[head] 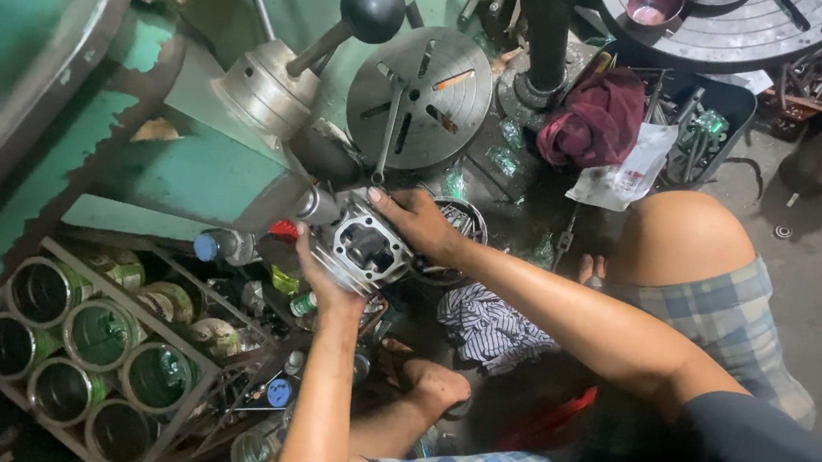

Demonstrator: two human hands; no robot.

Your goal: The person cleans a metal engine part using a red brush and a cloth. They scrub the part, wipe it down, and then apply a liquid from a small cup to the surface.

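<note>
Both hands are gripping a grey metal engine cylinder (369, 248), square-flanged with a dark round bore, below the green machine (173, 153). Left hand (323, 275) fingers are wrapping its lower edge; right hand (418, 222) fingers are clasping its upper side.

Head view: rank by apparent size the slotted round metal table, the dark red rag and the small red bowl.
1. Slotted round metal table
2. Dark red rag, somewhat smaller
3. Small red bowl, clearly smallest, though it sits farther from the camera.
</note>
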